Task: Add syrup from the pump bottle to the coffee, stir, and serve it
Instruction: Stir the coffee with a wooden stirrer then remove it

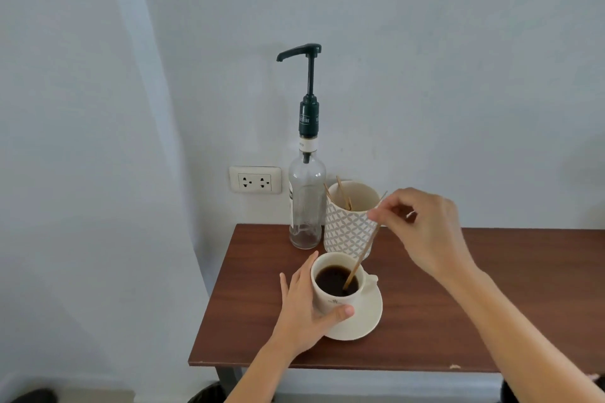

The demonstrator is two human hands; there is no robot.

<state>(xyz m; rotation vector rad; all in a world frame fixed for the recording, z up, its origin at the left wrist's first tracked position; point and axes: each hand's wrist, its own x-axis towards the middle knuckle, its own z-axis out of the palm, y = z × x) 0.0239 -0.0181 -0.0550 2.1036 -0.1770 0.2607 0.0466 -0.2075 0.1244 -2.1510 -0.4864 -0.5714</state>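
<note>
A cream cup (330, 299) of black coffee stands on a cream saucer (363, 321) near the table's left front. My left hand (302, 303) wraps around the cup's left side, thumb across its front. My right hand (422, 232) pinches the top of a thin wooden stir stick (361, 257), whose lower end dips into the coffee. Behind the cup stands a clear glass pump bottle (306, 206) with a dark green pump head, spout pointing left.
A patterned white holder cup (348, 226) with several wooden sticks stands right of the bottle, just behind the coffee. The brown wooden table (458, 321) meets a pale wall with a double socket (255, 179). The table's left edge lies close to the saucer.
</note>
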